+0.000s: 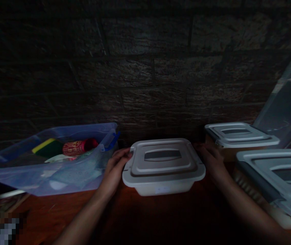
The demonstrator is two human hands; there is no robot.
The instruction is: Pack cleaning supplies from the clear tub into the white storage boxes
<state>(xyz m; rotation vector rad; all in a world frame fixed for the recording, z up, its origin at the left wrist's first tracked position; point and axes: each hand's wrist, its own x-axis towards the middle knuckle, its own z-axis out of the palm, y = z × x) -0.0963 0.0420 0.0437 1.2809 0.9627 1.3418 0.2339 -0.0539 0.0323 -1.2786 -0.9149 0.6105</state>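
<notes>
A plastic food container (164,189) with a light lid (161,166) stands in the middle, on a reddish-brown wooden surface. The lid lies flat on it and has a grey oval handle patch in its centre. Against the container's left side, my left hand (116,165) is closed, its fingertips at the lid's edge. My right hand (210,158) grips the opposite side, with fingers reaching around the far right corner. That hand is dim and slightly blurred, and its fingertips are partly hidden.
Left stands an open clear-blue bin (76,180) holding a yellow-green sponge (48,147), a red cylindrical item (77,147) and bags. Two more lidded containers, one farther back (240,134) and one nearer (280,173), stand right. A dark brick wall (145,75) rises behind.
</notes>
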